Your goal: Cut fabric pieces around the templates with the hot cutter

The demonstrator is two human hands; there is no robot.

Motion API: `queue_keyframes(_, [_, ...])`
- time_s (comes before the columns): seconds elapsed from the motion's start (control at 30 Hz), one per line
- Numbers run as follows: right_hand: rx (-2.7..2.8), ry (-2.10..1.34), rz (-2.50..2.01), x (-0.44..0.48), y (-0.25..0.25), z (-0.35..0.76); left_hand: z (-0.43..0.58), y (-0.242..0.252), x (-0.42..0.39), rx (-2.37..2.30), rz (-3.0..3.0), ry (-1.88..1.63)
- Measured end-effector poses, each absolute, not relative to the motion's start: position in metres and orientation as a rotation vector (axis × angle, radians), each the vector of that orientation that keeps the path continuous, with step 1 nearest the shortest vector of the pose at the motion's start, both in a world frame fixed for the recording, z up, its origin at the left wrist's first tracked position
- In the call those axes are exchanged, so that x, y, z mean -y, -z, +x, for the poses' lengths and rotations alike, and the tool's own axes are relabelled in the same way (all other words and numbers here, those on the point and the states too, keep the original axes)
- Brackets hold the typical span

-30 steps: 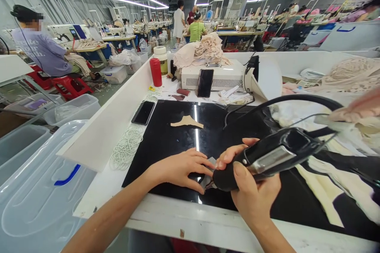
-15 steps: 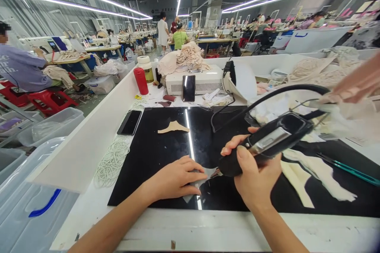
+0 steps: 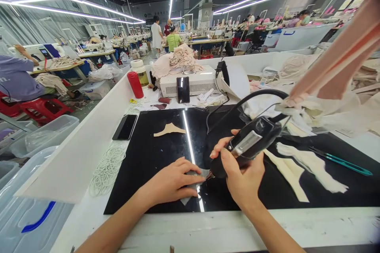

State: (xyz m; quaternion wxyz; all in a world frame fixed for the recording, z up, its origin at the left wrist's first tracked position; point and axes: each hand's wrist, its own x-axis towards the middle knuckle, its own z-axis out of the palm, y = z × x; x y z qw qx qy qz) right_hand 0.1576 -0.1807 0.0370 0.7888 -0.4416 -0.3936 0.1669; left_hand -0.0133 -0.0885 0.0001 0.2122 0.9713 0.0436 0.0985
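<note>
My right hand (image 3: pixel 245 174) is wrapped around a black corded hand tool (image 3: pixel 249 140) with a silvery plate on its side. Its narrow metal tip points down-left and meets the edge of a small translucent grey piece (image 3: pixel 204 172). Fingers spread, my left hand (image 3: pixel 175 180) lies flat on that piece and covers most of it. Both are over a glossy black board (image 3: pixel 148 166). Beyond my left hand lies a beige cut piece (image 3: pixel 170 129). Cream fabric strips (image 3: pixel 287 170) and teal-handled tweezers (image 3: pixel 341 162) are right of the tool.
A phone (image 3: pixel 125 127) and a heap of pale elastic loops (image 3: pixel 108 170) border the board's left side. Behind it stand a red bottle (image 3: pixel 135 85), an upright phone (image 3: pixel 183 89) and a white machine (image 3: pixel 204 81). Pink cloth (image 3: pixel 335 59) hangs by the tool's rear.
The tool's rear end and the hanging pink cloth have swung left, while its tip stays at the grey piece. My left hand keeps its place on it. The whole view has shifted slightly.
</note>
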Motion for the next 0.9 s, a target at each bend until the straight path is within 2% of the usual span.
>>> queue_keyframes(0.9, [0.777,-0.22,-0.962,0.183,-0.036,0.188,-0.014,0.0,0.088,-0.129,2.666,-0.275])
